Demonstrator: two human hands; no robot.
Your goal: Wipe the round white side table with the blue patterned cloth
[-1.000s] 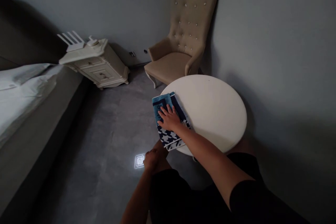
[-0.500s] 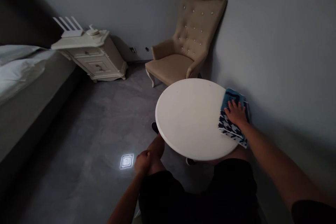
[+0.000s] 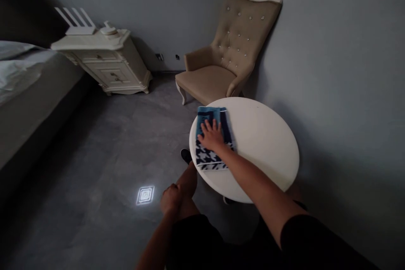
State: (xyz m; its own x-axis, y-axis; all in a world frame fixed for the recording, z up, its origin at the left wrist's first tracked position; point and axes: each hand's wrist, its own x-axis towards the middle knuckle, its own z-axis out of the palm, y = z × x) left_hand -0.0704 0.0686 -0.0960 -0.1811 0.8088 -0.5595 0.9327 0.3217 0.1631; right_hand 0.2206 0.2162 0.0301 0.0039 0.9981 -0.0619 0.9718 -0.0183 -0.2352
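Folded houndstooth towel [image 3: 209, 155] lies on the round white table [image 3: 265, 143], just inside its left rim. The right hand [image 3: 211, 136] rests palm down on it, fingers spread; the left hand [image 3: 171, 198] lies on the left knee [image 3: 188, 206], and I cannot tell its grip.

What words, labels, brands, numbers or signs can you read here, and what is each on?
No text can be read.
Cloth: dark marks on its blue part, possibly lettering, too blurred and partly covered by the right hand.
Floor: a glowing square sign, its central mark too small to read.
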